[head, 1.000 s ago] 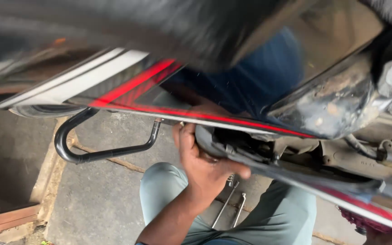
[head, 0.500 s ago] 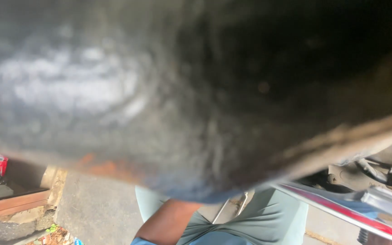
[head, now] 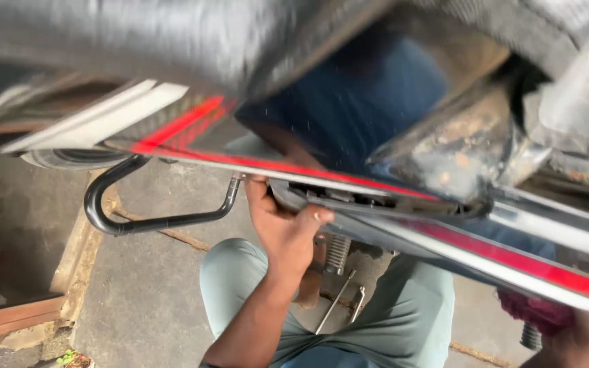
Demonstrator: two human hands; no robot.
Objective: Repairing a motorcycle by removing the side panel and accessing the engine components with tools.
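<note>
Side panel of the motorcycle, black with a red stripe, sits directly above the left hand, whose fingers curl closed on its lower edge, beside the black grab rail; right hand grip cannot be determined.

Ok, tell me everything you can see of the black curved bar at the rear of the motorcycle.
The black curved bar is a glossy round tube, apparently painted metal. It bends in a U at its left end, then runs right and turns up to meet the motorcycle's red-striped side panel. It hangs above the concrete floor. The left hand grips the panel edge just right of its upright; contact is unclear.
</note>
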